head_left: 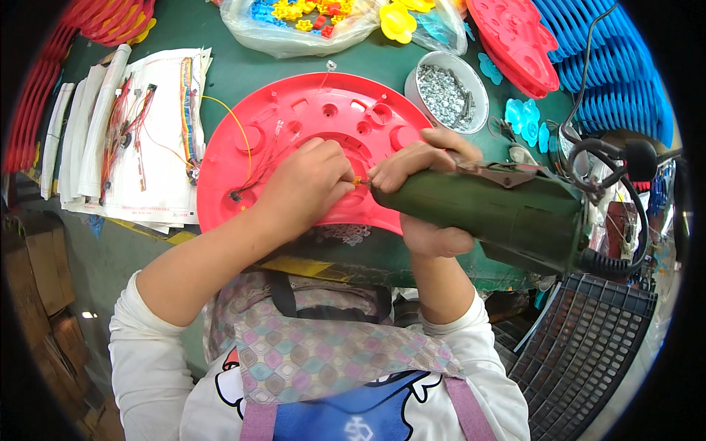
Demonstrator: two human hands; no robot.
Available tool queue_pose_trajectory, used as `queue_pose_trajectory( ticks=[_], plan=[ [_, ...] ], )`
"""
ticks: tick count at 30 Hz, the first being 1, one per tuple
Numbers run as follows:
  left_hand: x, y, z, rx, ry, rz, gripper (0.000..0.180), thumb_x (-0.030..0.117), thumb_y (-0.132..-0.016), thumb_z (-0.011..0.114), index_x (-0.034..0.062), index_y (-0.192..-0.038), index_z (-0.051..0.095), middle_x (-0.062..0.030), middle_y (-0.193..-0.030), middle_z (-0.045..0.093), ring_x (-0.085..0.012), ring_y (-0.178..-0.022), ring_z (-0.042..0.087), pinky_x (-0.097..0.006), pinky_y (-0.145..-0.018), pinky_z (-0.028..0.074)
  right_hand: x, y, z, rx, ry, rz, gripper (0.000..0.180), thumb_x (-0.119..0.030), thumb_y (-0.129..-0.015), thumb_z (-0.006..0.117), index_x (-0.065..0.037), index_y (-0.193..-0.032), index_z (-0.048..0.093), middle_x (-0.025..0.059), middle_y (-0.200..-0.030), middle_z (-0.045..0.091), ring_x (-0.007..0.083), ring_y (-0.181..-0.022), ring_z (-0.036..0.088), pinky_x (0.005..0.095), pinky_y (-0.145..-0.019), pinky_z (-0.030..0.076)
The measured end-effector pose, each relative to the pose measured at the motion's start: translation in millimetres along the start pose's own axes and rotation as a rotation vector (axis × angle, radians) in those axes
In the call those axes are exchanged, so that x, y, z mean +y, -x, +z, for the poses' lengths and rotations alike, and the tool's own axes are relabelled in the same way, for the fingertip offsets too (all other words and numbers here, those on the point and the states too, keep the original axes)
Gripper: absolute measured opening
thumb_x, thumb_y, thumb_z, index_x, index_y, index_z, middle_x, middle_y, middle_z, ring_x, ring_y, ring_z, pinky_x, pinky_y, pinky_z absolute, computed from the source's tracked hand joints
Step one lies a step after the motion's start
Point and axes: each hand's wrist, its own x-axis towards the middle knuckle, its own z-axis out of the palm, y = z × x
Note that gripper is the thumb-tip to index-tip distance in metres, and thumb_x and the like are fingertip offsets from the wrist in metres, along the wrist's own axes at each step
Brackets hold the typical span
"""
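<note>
My right hand [418, 160] is wrapped round a dark green electric screwdriver [507, 213], which lies nearly level with its nose pointing left. At its tip is a small orange piece [358, 181], pinched between the fingertips of my left hand [312, 176]. Whether the bit touches it or a screw there, I cannot tell. Both hands are over a large curved red plastic shell [294, 92] on the table. Thin wires [257, 165] with a small dark part at one end lie on the shell's left side, beside my left hand. My fingers hide part of the shell's middle.
A white bowl of screws [482, 110] stands behind my right hand. Wired parts lie on white sheets [162, 140] at left. Beyond the shell is a plastic bag of coloured pieces [294, 44]. Blue racks of parts [618, 73] and a black cable [640, 220] are on the right.
</note>
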Motion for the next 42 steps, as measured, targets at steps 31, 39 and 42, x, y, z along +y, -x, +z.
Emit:
queue_pose_trajectory(
  ticks=[31,39,42],
  plan=[
    [-2,31,-31,0.114,-0.349,-0.052,0.017,0.006,-0.072,0.076,0.0047,-0.083,0.062,-0.0095,-0.096,0.055,-0.029,-0.094,0.053,-0.04,-0.083,0.049,-2,-17,53,-0.008,0.003,0.303,0.124,-0.096,-0.075,0.049,0.01,-0.139,0.037,0.0157,-0.079,0.065,0.0261,-0.071,0.067,0.0397,-0.071,0.06],
    [12,31,-36,0.073,-0.287,-0.108,0.026,0.006,-0.073,0.081,0.0051,-0.094,0.064,-0.0097,-0.104,0.058,-0.0306,-0.099,0.054,-0.041,-0.086,0.048,-4,1,33,0.089,-0.027,0.23,0.116,-0.095,-0.079,0.045,0.006,-0.137,0.038,0.016,-0.077,0.062,0.0278,-0.071,0.066,0.0435,-0.07,0.059],
    [19,33,-37,0.108,-0.206,-0.041,0.023,0.008,-0.073,0.08,0.006,-0.091,0.066,-0.0085,-0.103,0.058,-0.0298,-0.098,0.054,-0.043,-0.086,0.048,-7,-4,32,0.068,-0.189,0.067,0.116,-0.095,-0.079,0.044,0.006,-0.137,0.039,0.0155,-0.077,0.062,0.0271,-0.068,0.064,0.0424,-0.069,0.058]
  ],
)
